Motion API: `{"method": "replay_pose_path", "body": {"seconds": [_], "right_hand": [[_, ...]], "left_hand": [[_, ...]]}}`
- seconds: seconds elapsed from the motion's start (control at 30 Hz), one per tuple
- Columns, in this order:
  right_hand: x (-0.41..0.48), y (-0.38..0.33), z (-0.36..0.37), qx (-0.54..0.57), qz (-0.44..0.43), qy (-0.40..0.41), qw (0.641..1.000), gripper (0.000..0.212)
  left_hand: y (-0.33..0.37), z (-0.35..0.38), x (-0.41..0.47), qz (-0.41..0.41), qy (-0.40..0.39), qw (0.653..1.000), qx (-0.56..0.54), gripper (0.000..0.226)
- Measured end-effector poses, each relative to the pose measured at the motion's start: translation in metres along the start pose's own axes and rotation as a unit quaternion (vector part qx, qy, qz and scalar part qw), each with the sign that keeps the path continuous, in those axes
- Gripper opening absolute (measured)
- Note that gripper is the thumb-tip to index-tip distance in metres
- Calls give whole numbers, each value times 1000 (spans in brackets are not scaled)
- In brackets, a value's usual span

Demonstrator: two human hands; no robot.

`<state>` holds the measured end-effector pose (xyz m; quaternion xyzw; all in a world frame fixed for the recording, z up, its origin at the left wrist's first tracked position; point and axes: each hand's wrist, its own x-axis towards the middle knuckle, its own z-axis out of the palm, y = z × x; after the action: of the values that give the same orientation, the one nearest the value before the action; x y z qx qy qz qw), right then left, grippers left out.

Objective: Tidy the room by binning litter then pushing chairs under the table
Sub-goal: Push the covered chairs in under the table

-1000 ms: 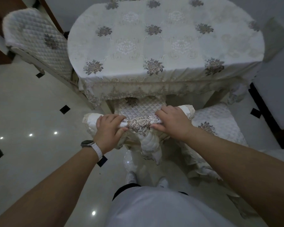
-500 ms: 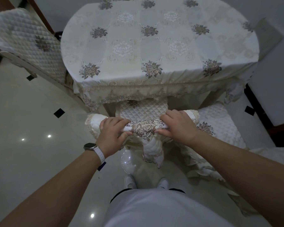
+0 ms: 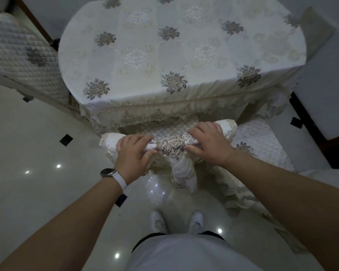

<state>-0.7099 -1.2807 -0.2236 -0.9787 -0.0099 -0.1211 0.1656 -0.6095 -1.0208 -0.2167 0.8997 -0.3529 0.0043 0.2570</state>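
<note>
A chair in a quilted white cover stands in front of me, its backrest top (image 3: 169, 144) marked by a brown flower patch. My left hand (image 3: 133, 155) grips the left part of that top rail. My right hand (image 3: 208, 143) grips the right part, fingers curled over it. Only a narrow strip of the chair's seat (image 3: 160, 130) shows, the rest hidden under the hanging lace edge of the cloth. The table (image 3: 180, 55) beyond is covered by a white flowered tablecloth.
A second covered chair (image 3: 262, 151) stands to the right, beside the one I hold. A third chair (image 3: 25, 57) stands at the table's left side. A clear balloon (image 3: 155, 190) lies on the glossy floor by my feet (image 3: 176, 222). Dark furniture (image 3: 311, 133) lines the right wall.
The chair has slid forward with both hands on it; less of its seat shows below the tablecloth edge. I have stepped closer to the table.
</note>
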Motion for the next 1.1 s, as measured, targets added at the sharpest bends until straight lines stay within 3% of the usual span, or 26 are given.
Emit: {"method": "replay_pose_path", "body": {"seconds": [1.1], "right_hand": [[101, 52, 7, -25, -40, -19, 999, 60]], "left_hand": [[-16, 5, 86, -54, 25, 998, 30, 47]]}}
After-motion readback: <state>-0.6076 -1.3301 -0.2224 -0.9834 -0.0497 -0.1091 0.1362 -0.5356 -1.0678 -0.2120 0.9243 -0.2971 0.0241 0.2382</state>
